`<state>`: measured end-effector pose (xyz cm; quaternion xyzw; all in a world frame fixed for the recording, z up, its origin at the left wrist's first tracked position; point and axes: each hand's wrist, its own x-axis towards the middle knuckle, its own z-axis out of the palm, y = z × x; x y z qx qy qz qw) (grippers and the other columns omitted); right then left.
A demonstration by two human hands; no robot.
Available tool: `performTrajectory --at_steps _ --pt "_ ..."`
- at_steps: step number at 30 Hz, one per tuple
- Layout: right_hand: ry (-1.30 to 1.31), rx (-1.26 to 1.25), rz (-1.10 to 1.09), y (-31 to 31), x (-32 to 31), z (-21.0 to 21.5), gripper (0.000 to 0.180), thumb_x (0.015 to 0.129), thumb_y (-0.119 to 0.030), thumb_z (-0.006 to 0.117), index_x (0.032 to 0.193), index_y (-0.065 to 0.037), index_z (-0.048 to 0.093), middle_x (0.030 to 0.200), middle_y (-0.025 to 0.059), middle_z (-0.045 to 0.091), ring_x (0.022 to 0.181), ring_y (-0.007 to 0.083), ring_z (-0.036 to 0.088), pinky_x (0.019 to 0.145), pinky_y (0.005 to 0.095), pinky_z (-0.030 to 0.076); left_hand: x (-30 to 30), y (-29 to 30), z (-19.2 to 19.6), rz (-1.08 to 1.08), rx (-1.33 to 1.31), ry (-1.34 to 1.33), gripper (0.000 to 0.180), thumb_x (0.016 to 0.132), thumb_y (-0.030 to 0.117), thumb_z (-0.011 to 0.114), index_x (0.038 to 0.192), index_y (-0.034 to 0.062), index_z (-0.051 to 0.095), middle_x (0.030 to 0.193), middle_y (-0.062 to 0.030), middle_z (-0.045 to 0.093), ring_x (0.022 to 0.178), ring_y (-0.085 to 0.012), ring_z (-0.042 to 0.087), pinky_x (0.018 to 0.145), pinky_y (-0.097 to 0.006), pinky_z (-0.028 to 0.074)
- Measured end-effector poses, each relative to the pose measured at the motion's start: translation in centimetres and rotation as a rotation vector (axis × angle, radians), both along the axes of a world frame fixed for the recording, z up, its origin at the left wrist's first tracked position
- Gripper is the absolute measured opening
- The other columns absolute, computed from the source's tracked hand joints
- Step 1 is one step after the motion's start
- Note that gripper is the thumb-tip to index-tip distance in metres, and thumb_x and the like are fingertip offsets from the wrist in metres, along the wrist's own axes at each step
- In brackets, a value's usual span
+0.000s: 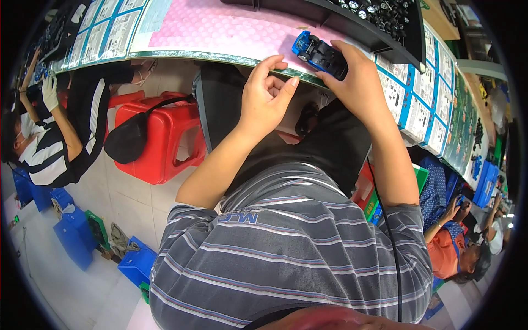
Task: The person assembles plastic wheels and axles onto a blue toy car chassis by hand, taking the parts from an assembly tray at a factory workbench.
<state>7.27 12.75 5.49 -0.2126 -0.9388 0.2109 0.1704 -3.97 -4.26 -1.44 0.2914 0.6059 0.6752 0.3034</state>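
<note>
My right hand is closed on a toy car with a blue body and a black underside, at the table's near edge. The car lies wheels up, and its right end is partly hidden by my fingers and thumb. To the left, my left hand hovers just off the edge, its fingers loosely curled and its thumb apart from the index finger. Nothing shows in it, though part of the palm is hidden. Beyond the car stands a black tray holding many small black and silver wheels.
Pink bubble sheeting covers the tabletop, with printed sheets to the right. A red stool with a black cap stands at left. Co-workers sit on both sides, one wearing a white glove. Blue bins stand on the floor.
</note>
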Motion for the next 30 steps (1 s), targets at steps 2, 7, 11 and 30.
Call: performTrajectory --at_steps 2,7,11,30 --pt "0.012 -0.121 0.017 -0.5 0.6 0.3 0.059 0.071 -0.016 0.084 0.120 0.005 0.060 0.112 0.0253 0.066 0.106 0.0406 0.063 0.093 0.0429 0.051 -0.3 0.6 0.3 0.005 0.042 -0.030 0.054 0.092 0.007 0.070 0.139 -0.0009 0.045 0.125 -0.0113 0.055 0.083 -0.0078 0.059 0.072 -0.021 0.050" --pt "0.026 -0.144 0.105 -3.1 2.2 1.9 0.059 0.069 -0.014 0.086 0.121 0.001 0.062 0.110 0.0201 0.068 0.103 0.0348 0.068 0.091 0.0377 0.053 -2.6 0.6 2.0 -0.305 0.170 -0.141 0.060 0.087 0.006 0.076 0.140 0.0023 0.047 0.129 -0.0084 0.053 0.107 -0.0134 0.060 0.089 -0.026 0.052" --pt "0.050 -0.199 0.102 -3.7 3.3 2.2 0.058 0.069 -0.013 0.085 0.120 0.001 0.062 0.110 0.0194 0.068 0.102 0.0340 0.068 0.090 0.0375 0.053 -3.0 -0.1 2.6 -0.387 0.128 0.003 0.061 0.083 0.005 0.079 0.137 0.0037 0.049 0.129 -0.0084 0.051 0.106 -0.0146 0.060 0.088 -0.027 0.053" --pt "0.149 -0.150 0.477 -5.1 3.6 4.8 0.083 0.064 -0.020 0.084 0.138 -0.003 0.050 0.131 0.0163 0.059 0.113 0.0359 0.056 0.098 0.0434 0.047 3.6 -2.8 2.1 -0.514 0.181 -0.550 0.058 0.104 0.023 0.051 0.152 0.0029 0.022 0.146 -0.0162 0.042 0.128 -0.0284 0.052 0.101 -0.045 0.049"
